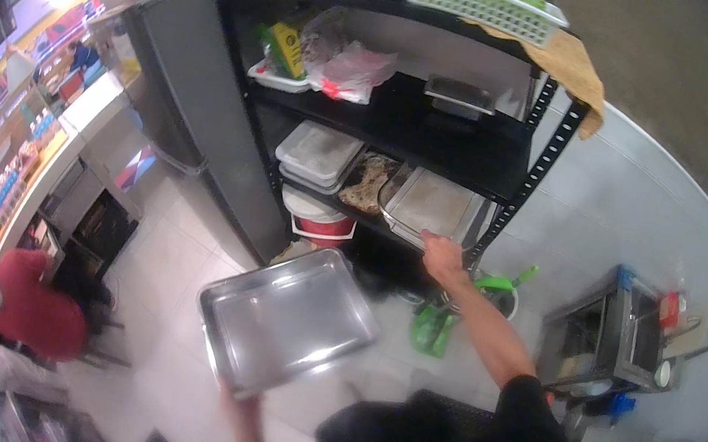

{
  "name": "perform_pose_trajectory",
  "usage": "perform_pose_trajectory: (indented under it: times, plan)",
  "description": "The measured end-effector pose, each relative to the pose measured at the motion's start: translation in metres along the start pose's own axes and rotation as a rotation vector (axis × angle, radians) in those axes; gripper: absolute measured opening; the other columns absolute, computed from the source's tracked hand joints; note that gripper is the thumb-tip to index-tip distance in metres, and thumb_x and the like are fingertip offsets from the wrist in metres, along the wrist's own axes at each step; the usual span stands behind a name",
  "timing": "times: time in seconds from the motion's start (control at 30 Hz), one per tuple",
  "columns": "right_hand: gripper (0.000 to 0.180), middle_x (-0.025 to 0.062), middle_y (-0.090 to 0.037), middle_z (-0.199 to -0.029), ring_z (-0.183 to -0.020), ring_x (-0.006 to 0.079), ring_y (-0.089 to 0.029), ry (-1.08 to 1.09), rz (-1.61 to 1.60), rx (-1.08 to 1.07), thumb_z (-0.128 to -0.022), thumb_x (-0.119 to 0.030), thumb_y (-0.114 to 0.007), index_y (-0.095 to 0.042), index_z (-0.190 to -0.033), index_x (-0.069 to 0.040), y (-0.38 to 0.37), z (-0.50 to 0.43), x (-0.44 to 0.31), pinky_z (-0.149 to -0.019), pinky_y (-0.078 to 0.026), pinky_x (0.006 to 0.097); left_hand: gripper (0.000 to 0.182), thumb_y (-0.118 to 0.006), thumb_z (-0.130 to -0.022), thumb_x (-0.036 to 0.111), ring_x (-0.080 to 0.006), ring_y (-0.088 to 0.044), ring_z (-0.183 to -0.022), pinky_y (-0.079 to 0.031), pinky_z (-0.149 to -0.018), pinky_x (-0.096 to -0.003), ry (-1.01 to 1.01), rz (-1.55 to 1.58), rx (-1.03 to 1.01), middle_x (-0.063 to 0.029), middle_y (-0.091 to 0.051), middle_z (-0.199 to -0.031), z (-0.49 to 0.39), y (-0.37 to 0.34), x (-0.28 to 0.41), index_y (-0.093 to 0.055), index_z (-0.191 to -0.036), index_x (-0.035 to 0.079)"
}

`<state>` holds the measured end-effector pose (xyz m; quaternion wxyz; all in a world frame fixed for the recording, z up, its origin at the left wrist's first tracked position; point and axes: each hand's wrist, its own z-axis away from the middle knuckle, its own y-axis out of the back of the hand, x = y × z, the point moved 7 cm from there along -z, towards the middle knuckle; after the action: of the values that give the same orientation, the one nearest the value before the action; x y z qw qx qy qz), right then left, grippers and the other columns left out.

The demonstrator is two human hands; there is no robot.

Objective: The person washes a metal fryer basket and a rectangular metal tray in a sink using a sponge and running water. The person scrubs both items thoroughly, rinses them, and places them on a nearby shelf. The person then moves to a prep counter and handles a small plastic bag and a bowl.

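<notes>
My left hand [241,400] grips the near corner of an empty rectangular metal tray [290,320], which is held tilted above the tiled floor. My right arm reaches out to the black metal shelving unit [386,120]. There my right hand [443,258] touches the near edge of a shallow rectangular container [435,203] on the lower shelf; whether its fingers close on that edge cannot be told. Left of this container lie a brown, crumpled-looking item [368,181] and a stack of lidded white containers [318,151].
A tall grey refrigerator [187,78] stands left of the shelves. Below them are a red bucket with a white lid [319,218] and a green dustpan [430,330]. A metal stand [610,337] is at right. People in red [37,307] are at far left.
</notes>
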<state>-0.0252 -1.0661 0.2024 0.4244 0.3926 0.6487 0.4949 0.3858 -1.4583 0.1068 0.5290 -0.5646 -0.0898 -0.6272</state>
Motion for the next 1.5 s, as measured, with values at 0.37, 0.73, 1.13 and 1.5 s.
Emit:
perform_pose_trajectory:
  times: [0.37, 0.73, 1.13, 1.5]
  plan:
    - [0.031, 0.0022, -0.071, -0.102, -0.101, 0.0193, -0.065, 0.846, -0.248, 0.037, -0.077, -0.003, -0.063, -0.07, -0.106, -0.014, 0.071, 0.121, -0.066, -0.109, -0.039, 0.0504, 0.054, -0.052, -0.099, 0.064, -0.0131, -0.063, -0.071, -0.04, -0.044, -0.024, 0.287, 0.022, -0.139, -0.0006, -0.067, -0.095, -0.089, -0.042, -0.013, -0.059, -0.119, 0.014]
    - [0.021, 0.0072, -0.065, -0.113, -0.118, 0.028, -0.06, 1.317, -0.314, -0.041, -0.084, -0.011, -0.063, -0.063, -0.104, -0.009, 0.071, 0.118, -0.055, -0.125, -0.021, 0.0611, 0.057, -0.048, -0.102, 0.059, -0.0173, -0.07, -0.089, -0.06, -0.067, -0.0337, 0.341, 0.064, -0.267, -0.0046, -0.072, -0.107, -0.111, -0.089, -0.029, -0.062, -0.125, 0.009]
    - [0.078, 0.0244, -0.038, -0.156, -0.145, 0.037, -0.039, 0.902, -0.004, -0.18, -0.073, -0.019, -0.072, -0.046, -0.144, 0.001, 0.186, 0.038, -0.067, -0.12, -0.031, 0.0528, 0.047, -0.052, -0.105, 0.042, -0.0274, -0.074, -0.082, -0.065, -0.061, -0.0365, 0.254, 0.371, -0.087, -0.0145, -0.073, -0.109, -0.045, -0.121, -0.005, -0.062, -0.125, 0.0]
    - [0.051, 0.018, -0.055, -0.145, -0.143, 0.0385, -0.041, -0.211, 0.22, 0.222, -0.089, -0.012, -0.065, -0.053, -0.138, -0.005, 0.21, -0.214, 0.077, -0.11, -0.034, 0.0661, 0.047, -0.046, -0.105, 0.029, -0.0296, -0.058, -0.12, -0.048, -0.101, -0.0442, 0.013, 0.314, -0.306, -0.0172, -0.058, -0.137, -0.008, -0.191, 0.108, -0.051, -0.139, -0.002]
